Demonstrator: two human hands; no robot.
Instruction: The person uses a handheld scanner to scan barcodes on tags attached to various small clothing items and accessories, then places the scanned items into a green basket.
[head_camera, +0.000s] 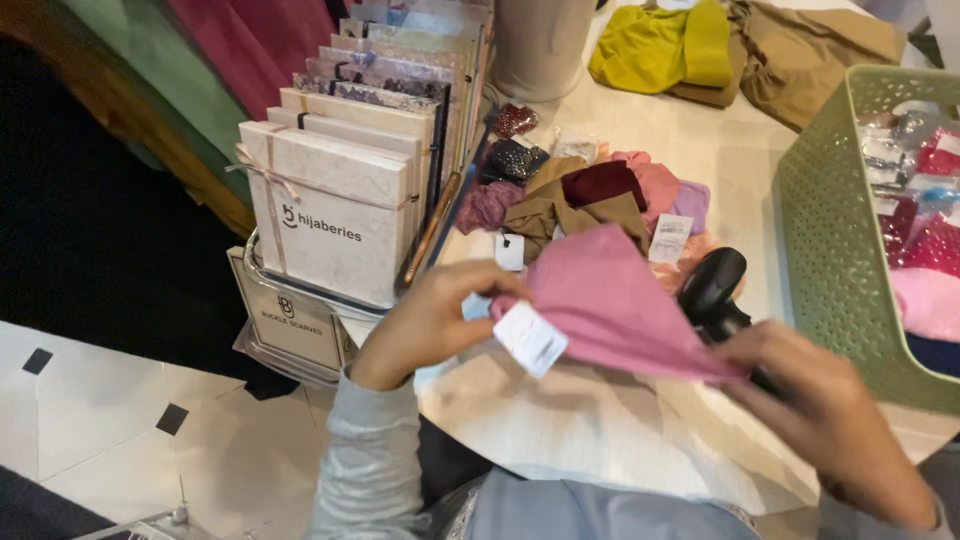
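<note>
Pale round table (600, 440); white tiled floor (120, 420) with small black insets; dim left side.

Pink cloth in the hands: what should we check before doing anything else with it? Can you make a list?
1. Left hand grips the pink cloth near its tag: ok.
2. Right hand pinches the cloth's other corner: ok.
3. White tag in view, hanging free: ok.
4. Tag print readable: cannot tell, blurred.
5. Black scanner close by, just behind the cloth: ok.
6. Green basket apart from the cloth: ok.
</note>
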